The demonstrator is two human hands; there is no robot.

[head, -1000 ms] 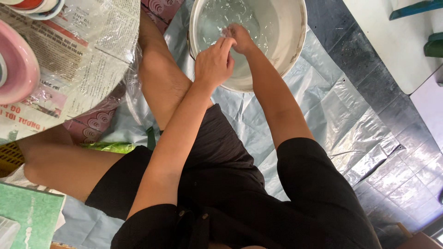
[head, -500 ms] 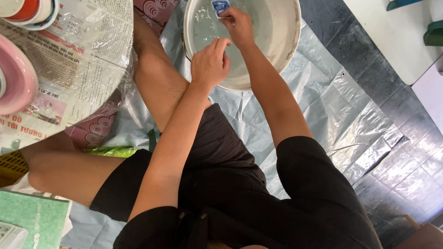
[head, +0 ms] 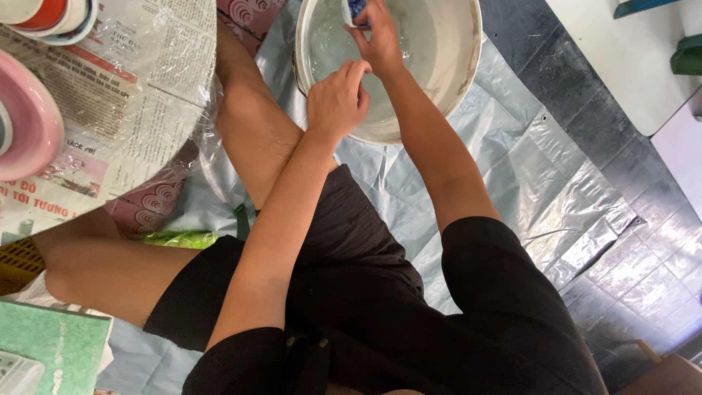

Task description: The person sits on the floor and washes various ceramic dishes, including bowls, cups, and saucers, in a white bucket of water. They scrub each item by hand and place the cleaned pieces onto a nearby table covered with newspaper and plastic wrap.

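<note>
Down on the floor, between the seated person's knees, stands a white bucket holding clear water. It rests on a silvery plastic sheet spread over the dark tiles.

Both bare hands are over the bucket. The right hand reaches to the far side of the water, its fingers pinching a small blue and white object at the top edge of the view; too little of that object shows to tell what it is. The left hand hangs over the near rim, fingers curled loosely together, fingertips just beside the right wrist. It holds nothing that I can see, and I cannot tell whether it touches the water.

Off to the left, a low surface is covered with newspaper under clear film. A pink dish sits on it at the left edge, and a stack of small bowls stands at the far corner. A green board lies near the person's left knee. The person wears black shorts.
</note>
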